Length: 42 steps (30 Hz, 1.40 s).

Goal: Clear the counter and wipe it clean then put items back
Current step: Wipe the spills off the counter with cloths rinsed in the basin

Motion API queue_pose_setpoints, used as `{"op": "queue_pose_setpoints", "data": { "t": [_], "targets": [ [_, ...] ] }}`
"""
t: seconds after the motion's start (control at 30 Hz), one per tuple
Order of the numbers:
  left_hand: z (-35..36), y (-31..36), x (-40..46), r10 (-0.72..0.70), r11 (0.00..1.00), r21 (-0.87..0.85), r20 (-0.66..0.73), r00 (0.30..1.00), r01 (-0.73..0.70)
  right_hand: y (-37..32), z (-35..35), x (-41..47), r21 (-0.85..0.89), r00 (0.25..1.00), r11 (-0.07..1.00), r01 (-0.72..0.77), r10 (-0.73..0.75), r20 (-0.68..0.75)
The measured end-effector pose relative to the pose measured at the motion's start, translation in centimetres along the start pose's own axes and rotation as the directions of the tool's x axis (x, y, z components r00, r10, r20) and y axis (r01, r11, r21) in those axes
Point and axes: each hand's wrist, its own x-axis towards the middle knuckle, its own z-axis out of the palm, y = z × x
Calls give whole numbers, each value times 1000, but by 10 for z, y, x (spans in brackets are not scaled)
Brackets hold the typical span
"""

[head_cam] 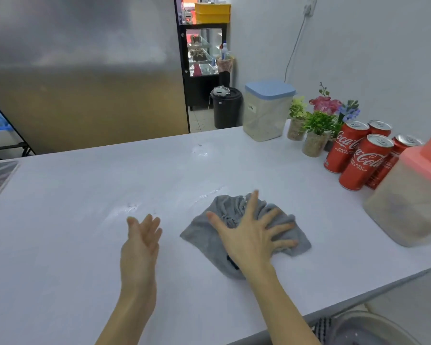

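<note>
head view: the right hand (pixel 249 235) lies flat with fingers spread, pressing down on a crumpled grey cloth (pixel 239 230) on the white counter (pixel 85 220), just right of centre. the left hand (pixel 141 242) hovers beside it at about 9 o'clock, open, palm turned inward, gripping nothing. wet streaks shine at 12 o'clock from the cloth. at 2 o'clock stand four coca-cola cans (pixel 366 158), small potted artificial flowers (pixel 316 125) and a blue-lidded container (pixel 266 110); a pink-lidded container (pixel 413 195) sits at 3 o'clock.
</note>
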Motion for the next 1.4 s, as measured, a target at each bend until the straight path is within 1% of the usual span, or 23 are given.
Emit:
{"op": "queue_pose_setpoints", "data": {
  "t": [0.07, 0.13, 0.2, 0.27, 0.3, 0.33, 0.4, 0.43, 0.47, 0.5, 0.53, 0.57, 0.6, 0.67, 0.8, 0.87, 0.97, 1.07, 1.2, 1.3, 1.33, 1.4],
  "targets": [
    [-17, 4, 12, 64, 998, 22, -62, 996, -63, -18, 13, 7, -45, 993, 993, 112, -111, 25],
    [-27, 7, 30, 141, 988, 77, -92, 986, -134, -31, 29, 10, -193, 975, 956, 220, -214, 54],
    [-36, 10, 57, 256, 953, 197, -124, 959, -229, -39, 41, 13, -313, 960, 909, 274, -278, 31],
    [-50, 15, 93, 367, 870, 400, -136, 920, -288, -42, 46, 23, -357, 956, 894, 270, -295, -16],
    [-63, 18, 115, 408, 798, 528, -121, 905, -290, -43, 48, 31, -352, 955, 896, 269, -296, -25],
    [-76, 21, 138, 432, 700, 658, -81, 898, -278, -43, 48, 41, -339, 953, 901, 272, -300, -33],
    [-104, 27, 182, 416, 452, 855, 51, 908, -255, -44, 49, 66, -312, 943, 904, 292, -327, -66],
    [-114, 30, 200, 395, 332, 903, 129, 910, -272, -46, 50, 81, -308, 933, 901, 306, -347, -89],
    [-121, 33, 216, 361, 233, 929, 191, 913, -287, -49, 51, 96, -308, 923, 896, 321, -368, -109],
    [-125, 37, 227, 322, 160, 941, 235, 917, -297, -53, 52, 112, -309, 914, 890, 336, -387, -122],
    [-128, 39, 237, 271, 109, 946, 267, 925, -305, -57, 53, 127, -308, 905, 884, 352, -405, -128],
    [-128, 42, 245, 231, 91, 942, 297, 926, -324, -62, 53, 141, -299, 897, 881, 368, -421, -135],
    [-128, 44, 251, 216, 89, 931, 328, 920, -353, -68, 52, 155, -280, 891, 880, 383, -432, -140],
    [-131, 47, 261, 233, 99, 911, 369, 900, -400, -80, 52, 180, -225, 882, 883, 412, -449, -146],
    [-133, 54, 275, 222, 171, 874, 415, 882, -454, -109, 53, 226, -176, 880, 885, 430, -455, -138],
    [-133, 56, 279, 231, 213, 859, 418, 879, -465, -126, 51, 246, -154, 884, 888, 433, -452, -120],
    [-133, 55, 285, 250, 241, 839, 432, 867, -487, -149, 48, 271, -108, 896, 900, 423, -433, -100],
    [-127, 57, 279, 254, 276, 830, 423, 870, -484, -173, 47, 280, -26, 897, 897, 441, -441, -19],
    [-126, 59, 276, 213, 428, 800, 362, 907, -420, -185, 56, 257, 170, 854, 845, 508, -520, 30],
    [-132, 58, 281, 173, 586, 739, 288, 942, -333, -193, 74, 223, 241, 813, 804, 543, -576, 90],
    [-131, 58, 284, 164, 620, 716, 281, 946, -320, -196, 80, 213, 257, 793, 788, 560, -599, 109],
    [-132, 59, 286, 172, 681, 659, 279, 945, -319, -206, 94, 187, 286, 727, 734, 616, -670, 151]
  ]
}}
